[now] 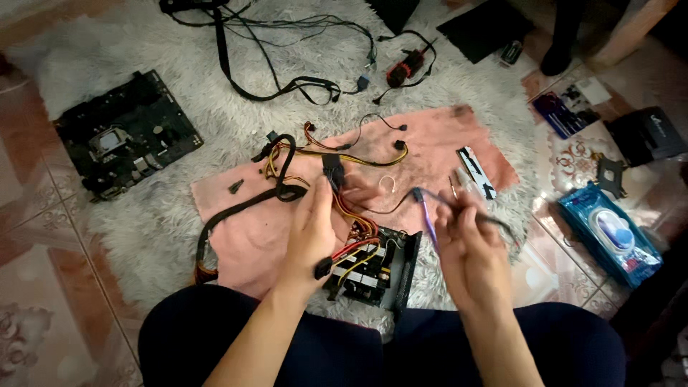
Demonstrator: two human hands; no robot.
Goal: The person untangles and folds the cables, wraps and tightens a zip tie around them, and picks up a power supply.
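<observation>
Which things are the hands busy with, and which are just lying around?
Busy with:
left hand on the wire bundle
right hand holding a purple tool
open power supply

Lying around:
motherboard
wipes pack
memory stick
black cables

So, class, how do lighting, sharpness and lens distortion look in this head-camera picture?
Head view: dim warm light with darkened corners; the right hand is motion-blurred, the left hand a little sharper; the motherboard and blue wipes pack stay soft; the wide lens bows the floor tiles at the edges.

Pink cloth (444, 147) on white shaggy rug (215, 129)
</observation>
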